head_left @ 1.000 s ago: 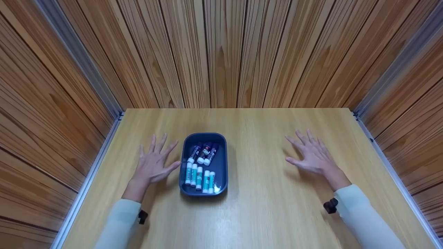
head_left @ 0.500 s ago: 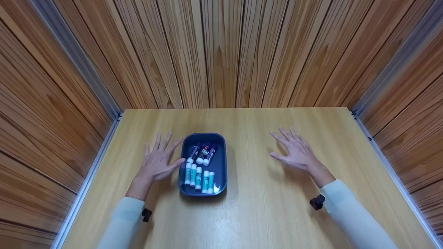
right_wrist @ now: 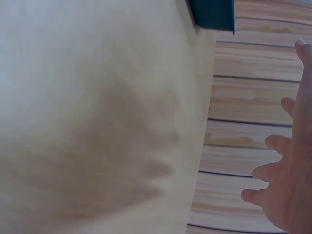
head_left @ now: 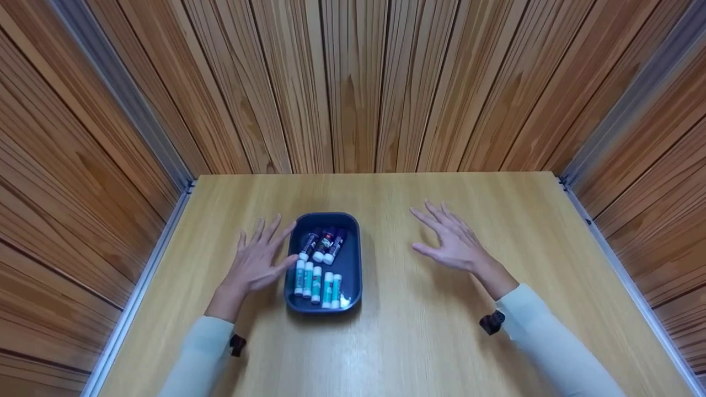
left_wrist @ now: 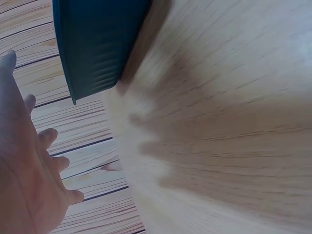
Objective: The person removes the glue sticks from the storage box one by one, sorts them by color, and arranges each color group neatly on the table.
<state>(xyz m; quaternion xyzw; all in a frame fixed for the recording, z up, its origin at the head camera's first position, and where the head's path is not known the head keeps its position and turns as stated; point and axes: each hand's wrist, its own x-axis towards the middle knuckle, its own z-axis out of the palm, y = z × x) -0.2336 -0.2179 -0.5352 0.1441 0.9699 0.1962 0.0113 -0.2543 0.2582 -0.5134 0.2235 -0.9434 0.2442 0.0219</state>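
A dark blue rectangular tray point(head_left: 351, 264) sits on the table, left of its middle. In its far half lie three dark purple glue sticks point(head_left: 324, 243) with white caps. Several teal-and-white glue sticks point(head_left: 317, 285) lie side by side in the near half. My left hand point(head_left: 256, 263), fingers spread, is at the tray's left side; its thumb and index fingertips overlap the rim in the head view. My right hand point(head_left: 453, 241) hovers over the table to the right of the tray, fingers spread, holding nothing. The left wrist view shows the tray's outer wall point(left_wrist: 100, 46) beyond the left hand.
The light wood table point(head_left: 386, 353) meets a wood-plank wall point(head_left: 358, 88) at the back. Plank walls with grey metal rails point(head_left: 138, 325) stand along both sides. A small black device point(head_left: 492, 322) is at the right cuff, another point(head_left: 237, 345) at the left.
My right hand has moved left, closer to the tray. The left hand has shifted slightly right, so its thumb and index finger now overlap the tray's edge. The tray and glue sticks have stayed put.
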